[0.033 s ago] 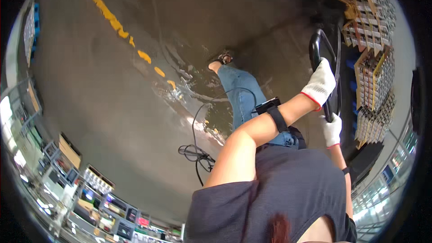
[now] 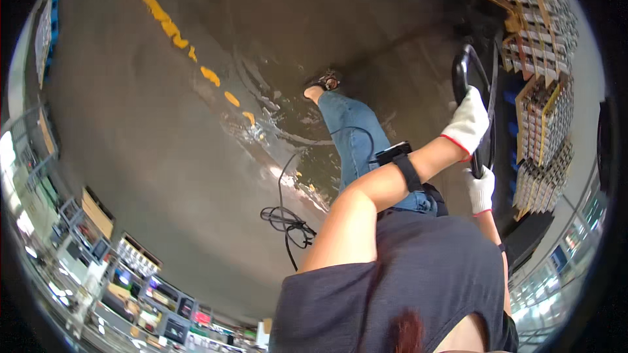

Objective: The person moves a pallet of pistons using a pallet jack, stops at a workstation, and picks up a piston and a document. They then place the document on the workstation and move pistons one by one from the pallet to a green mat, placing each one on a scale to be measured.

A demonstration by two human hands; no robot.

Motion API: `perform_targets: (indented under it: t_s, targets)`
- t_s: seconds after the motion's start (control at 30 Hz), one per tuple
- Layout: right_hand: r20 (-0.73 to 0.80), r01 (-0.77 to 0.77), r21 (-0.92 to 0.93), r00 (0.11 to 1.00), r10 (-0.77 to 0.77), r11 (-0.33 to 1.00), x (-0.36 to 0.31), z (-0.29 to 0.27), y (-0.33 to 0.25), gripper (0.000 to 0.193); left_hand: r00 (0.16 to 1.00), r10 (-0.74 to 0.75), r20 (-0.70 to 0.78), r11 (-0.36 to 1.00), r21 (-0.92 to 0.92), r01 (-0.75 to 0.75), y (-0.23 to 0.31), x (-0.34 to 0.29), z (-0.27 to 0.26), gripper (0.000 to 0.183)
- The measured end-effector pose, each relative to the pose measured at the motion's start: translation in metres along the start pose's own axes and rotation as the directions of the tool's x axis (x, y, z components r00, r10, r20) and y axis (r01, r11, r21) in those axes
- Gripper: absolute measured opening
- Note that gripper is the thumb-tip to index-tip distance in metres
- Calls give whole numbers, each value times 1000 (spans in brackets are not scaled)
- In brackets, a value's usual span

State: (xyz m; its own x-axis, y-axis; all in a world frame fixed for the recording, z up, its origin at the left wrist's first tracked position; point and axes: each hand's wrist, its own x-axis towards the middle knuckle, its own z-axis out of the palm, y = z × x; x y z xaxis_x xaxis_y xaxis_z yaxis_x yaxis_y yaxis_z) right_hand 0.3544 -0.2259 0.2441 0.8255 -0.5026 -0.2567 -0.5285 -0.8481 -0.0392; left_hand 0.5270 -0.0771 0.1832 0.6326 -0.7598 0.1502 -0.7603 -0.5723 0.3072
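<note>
Gloved L hand (image 2: 470, 119) & R hand (image 2: 481, 191) wrap the black handle (image 2: 460, 80), prob. stiff, slick-ish, best held at opp. ends.

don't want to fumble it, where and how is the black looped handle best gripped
Probably on the near, rounded bar of the black looped handle, coming from the body side: the loop leaves open space behind that bar for wrapping around it. The left hand and right hand hold it at separate spots, which likely helps steady it.
</note>
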Motion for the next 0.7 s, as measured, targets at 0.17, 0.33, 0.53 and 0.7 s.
perform_targets:
  t_s: [0.17,0.33,0.53,0.7]
  targets:
    - [319,-184,205,941,112,961,46,-87,-75,14,940,-340,23,842,453,294,13,169,5,13]
    - [256,-210,318,958,129,925,75,-202,-24,11,964,200,-174,976,126,-180,24,191,-151,16]
    - [432,-407,277,862,266,870,29,-50,-24,26,978,-74,-195,997,-31,69,41,49,36,29]
    - [512,-354,208,834,207,912,23,38,-17,19,944,6,330,993,-117,34,7,8,60,18]
